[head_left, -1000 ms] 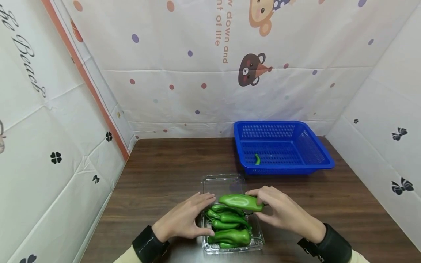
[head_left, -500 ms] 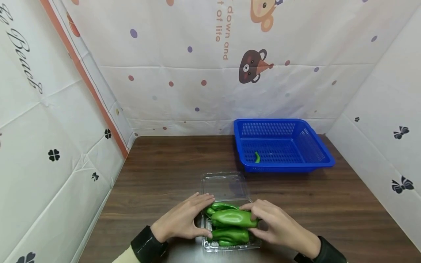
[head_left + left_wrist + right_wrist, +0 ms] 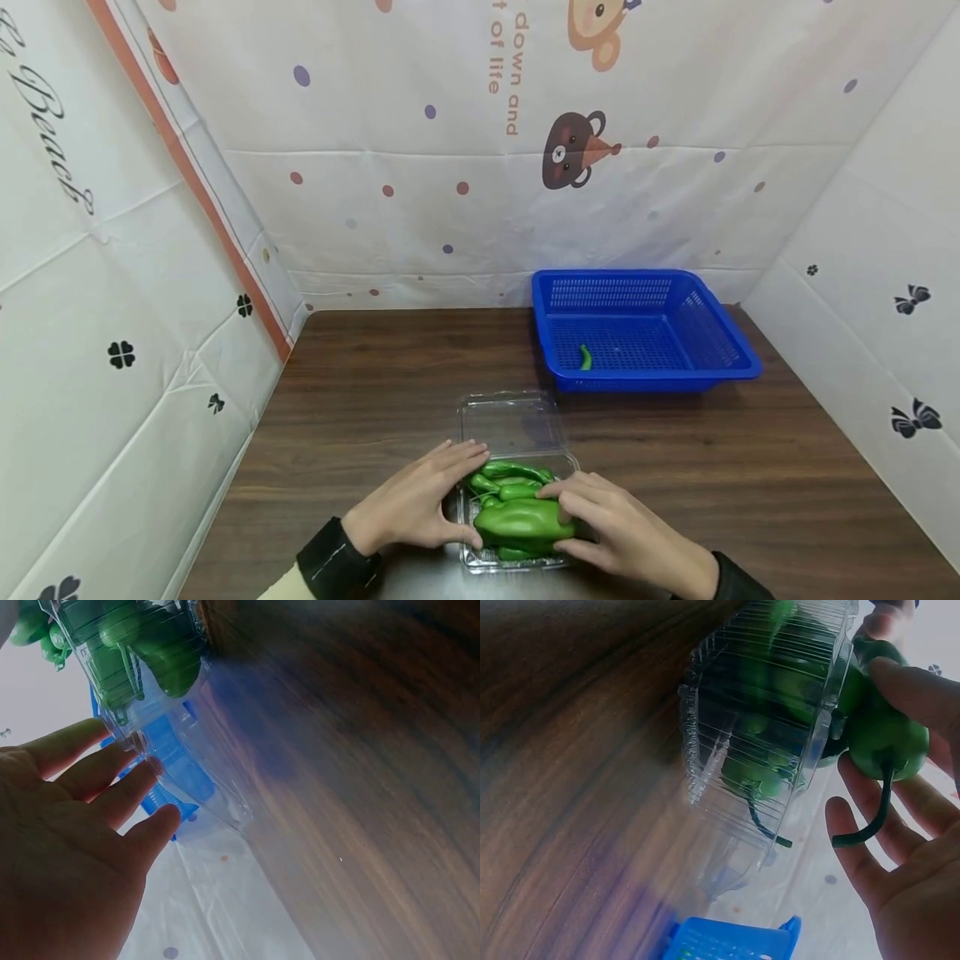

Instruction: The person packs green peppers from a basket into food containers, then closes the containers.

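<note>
My right hand (image 3: 618,521) grips a large green pepper (image 3: 517,521) by its stem end, low over the near part of a clear plastic clamshell box (image 3: 480,568). In the right wrist view, thumb and fingers surround this pepper (image 3: 885,742), and its curved stem hangs free. Several other green peppers (image 3: 517,471) lie inside the box, partly covered by the held one. Against the box's left side rests my left hand (image 3: 423,500), fingers extended. The left wrist view shows its straight fingertips touching the clear rim, with nothing held in the palm (image 3: 75,847).
The box's transparent lid (image 3: 513,421) lies folded back on the wooden table (image 3: 360,375). Behind it, at the back right, stands a blue perforated basket (image 3: 652,386) with one small curved green pepper (image 3: 586,357) in it. Printed white sheets (image 3: 360,225) enclose the table.
My right hand has carried the large pepper from the box's far part toward its near part, lowering it over the other peppers. The left hand has stayed at the box's left side.
</note>
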The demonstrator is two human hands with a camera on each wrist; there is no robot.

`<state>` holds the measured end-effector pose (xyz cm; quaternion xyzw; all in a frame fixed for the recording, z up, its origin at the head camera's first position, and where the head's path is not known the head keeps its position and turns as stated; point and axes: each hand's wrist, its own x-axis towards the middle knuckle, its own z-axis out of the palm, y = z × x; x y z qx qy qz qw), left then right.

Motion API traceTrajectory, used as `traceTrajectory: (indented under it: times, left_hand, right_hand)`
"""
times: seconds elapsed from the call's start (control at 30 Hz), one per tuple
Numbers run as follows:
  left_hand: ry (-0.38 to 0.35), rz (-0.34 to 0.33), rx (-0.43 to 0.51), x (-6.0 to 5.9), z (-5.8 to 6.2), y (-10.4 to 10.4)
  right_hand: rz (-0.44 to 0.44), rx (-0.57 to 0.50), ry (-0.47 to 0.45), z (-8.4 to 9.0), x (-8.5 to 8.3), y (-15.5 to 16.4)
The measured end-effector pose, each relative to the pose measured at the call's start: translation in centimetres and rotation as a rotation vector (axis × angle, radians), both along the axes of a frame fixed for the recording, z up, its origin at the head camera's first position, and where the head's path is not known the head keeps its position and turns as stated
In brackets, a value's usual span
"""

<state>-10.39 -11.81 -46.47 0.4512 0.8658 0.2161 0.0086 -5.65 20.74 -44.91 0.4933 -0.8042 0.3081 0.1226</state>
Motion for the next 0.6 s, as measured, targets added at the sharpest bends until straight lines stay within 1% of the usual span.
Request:
traceTrajectory:
  times: [0.13,0.27,0.43,0.6]
  left_hand:
    - [0.008,-0.001,-0.017,0.3,0.1,0.0]
    - [0.012,-0.004,-0.031,0.6,0.2,-0.1]
    - [-0.006,-0.001,-0.045,0.8,0.2,-0.1]
    - [-0.022,-0.001,-0.048,0.8,0.2,0.0]
  right_hand:
    - [-0.028,-0.013,0.031,0.0,0.2,-0.2]
    - [-0.033,-0.027,0.060,0.2,0.1,-0.6]
    - [-0.039,0.022,0.100,0.5,-0.1,-0.8]
    - [-0.039,0.053,0.114,0.3,-0.1,-1.1]
